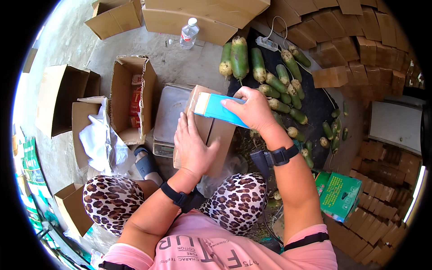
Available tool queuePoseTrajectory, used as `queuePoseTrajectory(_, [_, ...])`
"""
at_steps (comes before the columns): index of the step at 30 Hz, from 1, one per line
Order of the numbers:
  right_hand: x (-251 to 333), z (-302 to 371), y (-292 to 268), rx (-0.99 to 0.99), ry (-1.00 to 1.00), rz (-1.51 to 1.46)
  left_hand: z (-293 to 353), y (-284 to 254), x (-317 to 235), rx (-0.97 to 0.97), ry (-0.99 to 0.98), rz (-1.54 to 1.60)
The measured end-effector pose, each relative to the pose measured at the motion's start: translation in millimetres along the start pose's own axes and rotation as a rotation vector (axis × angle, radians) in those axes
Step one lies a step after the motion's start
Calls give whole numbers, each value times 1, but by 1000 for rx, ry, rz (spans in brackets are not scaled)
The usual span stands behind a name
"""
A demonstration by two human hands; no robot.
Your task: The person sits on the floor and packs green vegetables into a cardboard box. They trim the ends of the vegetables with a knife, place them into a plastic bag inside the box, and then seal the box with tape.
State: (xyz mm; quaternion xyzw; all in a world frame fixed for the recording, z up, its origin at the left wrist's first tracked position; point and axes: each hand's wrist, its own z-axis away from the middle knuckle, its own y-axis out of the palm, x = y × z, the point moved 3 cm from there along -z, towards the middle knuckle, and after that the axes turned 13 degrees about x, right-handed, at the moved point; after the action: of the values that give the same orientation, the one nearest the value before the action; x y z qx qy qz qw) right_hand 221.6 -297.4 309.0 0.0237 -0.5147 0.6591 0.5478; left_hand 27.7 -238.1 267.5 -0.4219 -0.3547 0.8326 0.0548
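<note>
A small brown carton (220,141) stands on end-to-end flaps in front of me, partly over a metal scale platform (172,108). My left hand (194,146) lies flat on its near left side, fingers stretched and thumb apart. My right hand (252,108) grips what looks like a blue tape dispenser (222,109) with a cream end. That tool lies across the carton's top near its far end; whether tape sticks to the board cannot be made out.
Several green radishes (279,90) lie on a dark sheet at the right. Open cartons (128,99) stand at the left, one with a white plastic bag (101,139). A water bottle (189,33) stands at the back. Stacked cartons (360,45) and a green box (337,193) are at the right.
</note>
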Motion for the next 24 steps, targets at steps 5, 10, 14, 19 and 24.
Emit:
queuePoseTrajectory(5, [3,-4,3,14,23,32,10,21,-23,53,-47,-229])
queuePoseTrajectory(10, [7,-13,10,-44,-30,83,4,36,-31,86,-76,-297])
queuePoseTrajectory(14, [11,-9,10,-18,-19,82,6,48,-26,-45,-110,-295])
queuePoseTrajectory(19, [3,-24,8,81,-51,84,-3,55,-21,-109,-81,-342])
queuePoseTrajectory(24, [-18,-12,5,108,-135,83,-1,66,-13,-158,-55,-415])
